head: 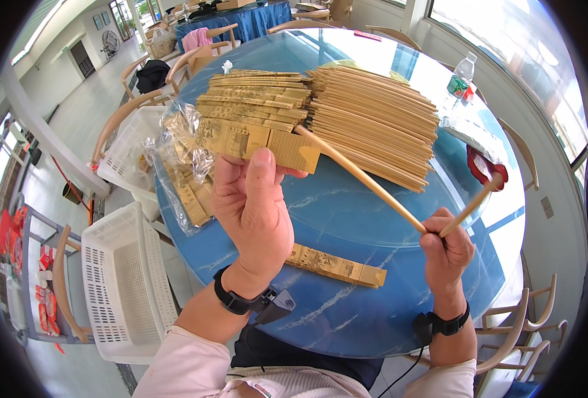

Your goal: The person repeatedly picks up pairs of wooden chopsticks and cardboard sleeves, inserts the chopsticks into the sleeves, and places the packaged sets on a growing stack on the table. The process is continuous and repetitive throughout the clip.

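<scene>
My left hand pinches a flat gold paper chopstick sleeve, printed with dark drawings and writing, between thumb and fingers. Two wooden chopsticks are gripped in my right hand, spread in a V. The longer-looking chopstick slants up left, its tip close to the sleeve's right part; the other chopstick points up right. Behind lies a row of gold sleeves against a broad layer of wooden chopsticks; whether these sticks sit inside those sleeves I cannot tell. More stacked sleeves lie near me.
The round blue marbled table carries clear plastic bags with gold sleeves at left. A plastic bottle and a red-edged package are at right. White plastic crates stand left, with wooden chairs around.
</scene>
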